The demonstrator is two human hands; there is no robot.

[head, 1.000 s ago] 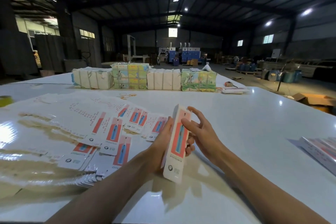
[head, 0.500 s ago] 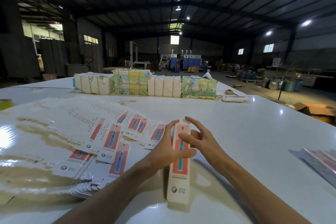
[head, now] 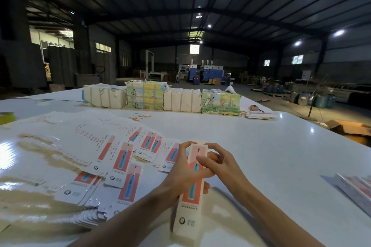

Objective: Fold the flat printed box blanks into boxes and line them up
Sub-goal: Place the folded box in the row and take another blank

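Note:
A long, narrow printed box [head: 190, 202], white with a red panel and a blue toothbrush picture, stands tilted above the white table [head: 281, 156] in front of me. My left hand [head: 182, 172] grips its upper half from the left, fingers curled over the top end. My right hand [head: 218, 164] holds the same upper part from the right, thumb across the red face. Several flat blanks [head: 124, 158] of the same print lie fanned out on the table to the left, with a stack [head: 92, 212] nearer me.
Four wrapped bundles [head: 160, 97] stand in a row at the far side of the table. More printed items [head: 353, 190] lie at the right edge. Rubber bands [head: 139, 116], a yellow tape roll [head: 7, 117] and a cardboard carton [head: 349, 128] are around.
The box has come down and turned lengthwise towards me. Both hands closed round its upper end; my left fingers moved up to the top flap.

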